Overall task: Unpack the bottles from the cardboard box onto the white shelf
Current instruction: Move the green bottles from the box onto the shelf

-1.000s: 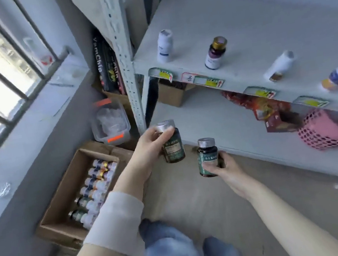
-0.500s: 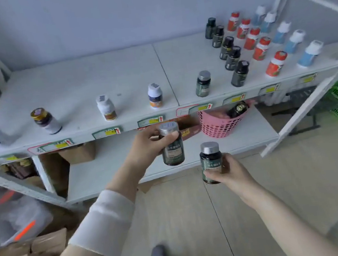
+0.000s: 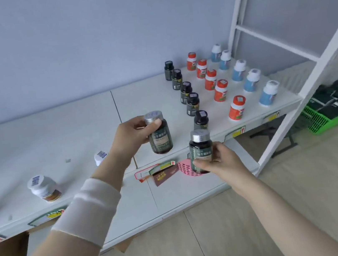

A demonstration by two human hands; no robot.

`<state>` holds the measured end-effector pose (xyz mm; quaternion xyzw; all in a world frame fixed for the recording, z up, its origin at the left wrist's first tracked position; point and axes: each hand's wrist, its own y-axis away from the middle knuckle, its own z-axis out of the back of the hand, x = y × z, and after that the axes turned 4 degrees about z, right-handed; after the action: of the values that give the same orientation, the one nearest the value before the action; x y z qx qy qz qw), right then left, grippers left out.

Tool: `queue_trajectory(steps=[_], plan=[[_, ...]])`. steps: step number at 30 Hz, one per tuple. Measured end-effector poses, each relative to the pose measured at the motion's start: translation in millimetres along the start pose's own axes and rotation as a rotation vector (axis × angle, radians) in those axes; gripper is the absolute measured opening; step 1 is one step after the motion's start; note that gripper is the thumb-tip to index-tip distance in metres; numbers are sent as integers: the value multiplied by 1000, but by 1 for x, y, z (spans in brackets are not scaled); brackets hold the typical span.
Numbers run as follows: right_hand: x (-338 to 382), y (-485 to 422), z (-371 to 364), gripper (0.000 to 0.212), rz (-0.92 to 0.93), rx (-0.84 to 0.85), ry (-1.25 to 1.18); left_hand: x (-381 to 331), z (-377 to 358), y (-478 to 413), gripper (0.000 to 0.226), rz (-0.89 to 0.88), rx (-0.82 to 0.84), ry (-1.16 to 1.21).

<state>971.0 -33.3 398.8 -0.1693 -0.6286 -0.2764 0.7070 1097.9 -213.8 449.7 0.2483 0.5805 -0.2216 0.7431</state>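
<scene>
My left hand point(image 3: 131, 136) grips a dark green bottle with a silver cap point(image 3: 160, 136) by its top, over the front part of the white shelf point(image 3: 51, 136). My right hand point(image 3: 221, 160) holds a second dark silver-capped bottle point(image 3: 200, 148) lower and to the right, in front of the shelf edge. On the shelf's right half stand rows of black-capped dark bottles point(image 3: 192, 103), red bottles point(image 3: 219, 90) and blue bottles with white caps point(image 3: 249, 80). The cardboard box is out of view.
White-capped bottles point(image 3: 43, 188) stand on the shelf's left part. A pink basket point(image 3: 186, 169) sits on the lower shelf behind my right hand. A white frame post point(image 3: 302, 90) rises at the right, with a green crate point(image 3: 332, 113) on the floor beyond it.
The view has swung right, from the cardboard box on the floor to the shelf's right half. Both hands, each with its bottle, have risen closer to the shelf top.
</scene>
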Motion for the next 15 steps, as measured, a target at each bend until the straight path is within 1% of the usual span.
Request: queue_trajectory(steps=[4,10,13,15], plan=[[17,-50,12,35,34,13,3,-13,0,-51,8,-1,-32,-17],[12,-104,7,44,58,78,-8,-6,-6,-109,14,56,-147,-64],[12,-133,3,52,87,130,22,4,-2,-130,24,103,-216,-125],[13,-150,0,52,92,159,65,10,1,-138,29,120,-270,-183]])
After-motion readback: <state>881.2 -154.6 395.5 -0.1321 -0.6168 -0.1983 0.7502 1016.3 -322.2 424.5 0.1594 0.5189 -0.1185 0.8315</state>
